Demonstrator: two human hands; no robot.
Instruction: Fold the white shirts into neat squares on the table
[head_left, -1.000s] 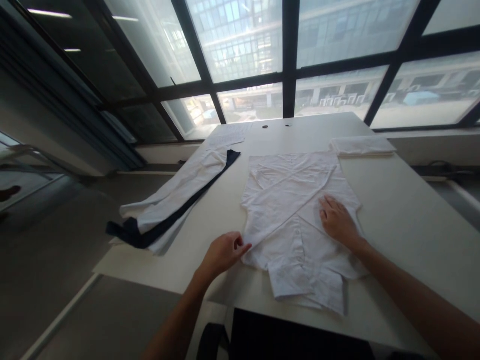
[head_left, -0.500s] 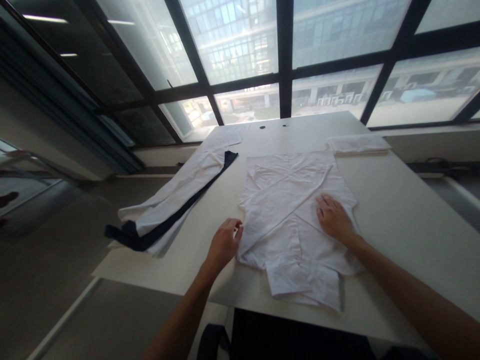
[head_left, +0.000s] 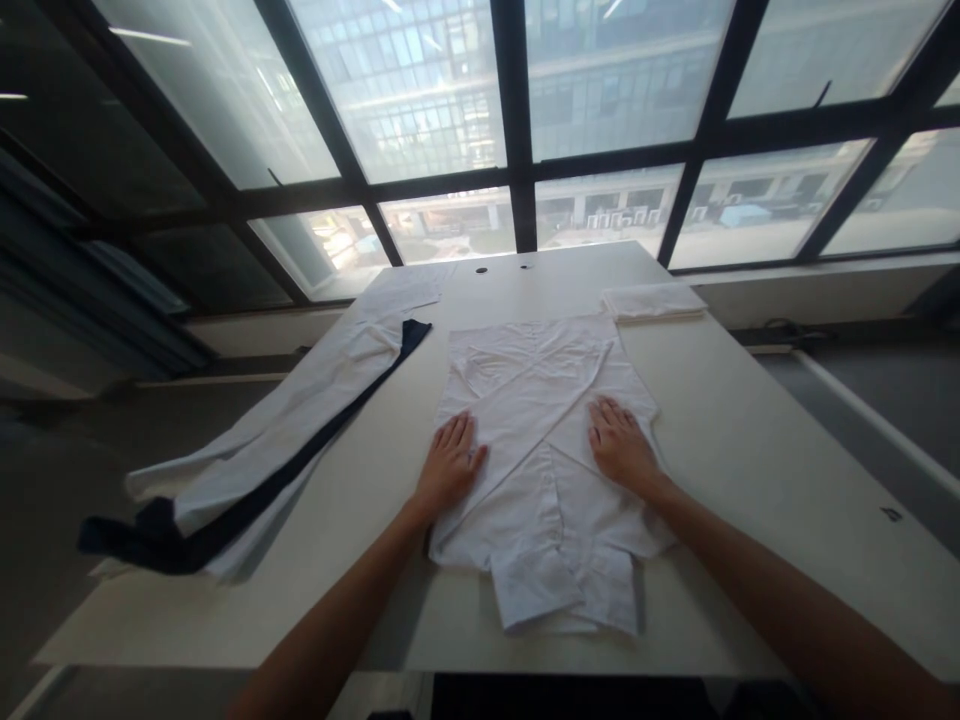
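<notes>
A white button-up shirt (head_left: pixel 525 400) lies flat in front of me, its sleeves crossed over the body and its collar end toward my edge of the table. My left hand (head_left: pixel 451 462) rests flat on the shirt's left side, fingers stretched out and thumb apart. On the right side, my right hand (head_left: pixel 621 440) presses flat on the cloth with its fingers extended. Neither hand grips anything. Parts of the shirt beneath both palms are hidden.
The white table (head_left: pixel 720 440) carries a pile of white and navy garments (head_left: pixel 285 430) along its left side, partly over the edge. A folded white cloth (head_left: pixel 654 301) lies at the back right. A paper sheet (head_left: pixel 401 288) is at the back left. Large windows stand beyond.
My left hand has moved from beside the shirt's left edge onto the cloth and flattened. My right hand stays on the right side. The view has shifted slightly right.
</notes>
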